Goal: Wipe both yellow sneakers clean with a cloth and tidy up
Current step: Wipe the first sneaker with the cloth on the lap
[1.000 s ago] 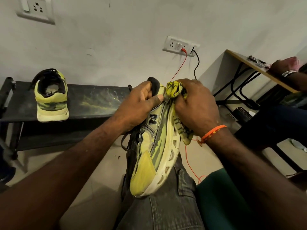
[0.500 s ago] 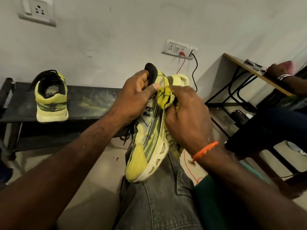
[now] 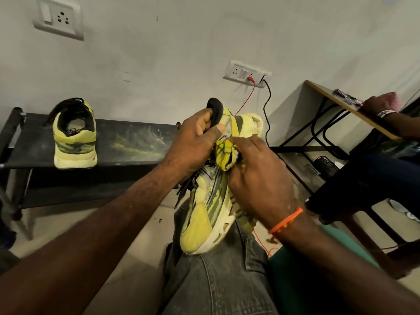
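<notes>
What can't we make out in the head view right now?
- Held sneaker: far side and laces, hidden behind the left hand and the shoe itself.
- Cloth: most of it, covered by the right hand.
- Sneaker on the bench: toe and sides; only the heel faces the camera.
- Items on the desk: too small.

Nothing legible; the far sneaker [image 3: 75, 135] insole print is blurred.

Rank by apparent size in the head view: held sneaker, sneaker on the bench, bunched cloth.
1. Held sneaker, though it is nearer the camera.
2. Sneaker on the bench.
3. Bunched cloth, partly hidden by the right hand.
</notes>
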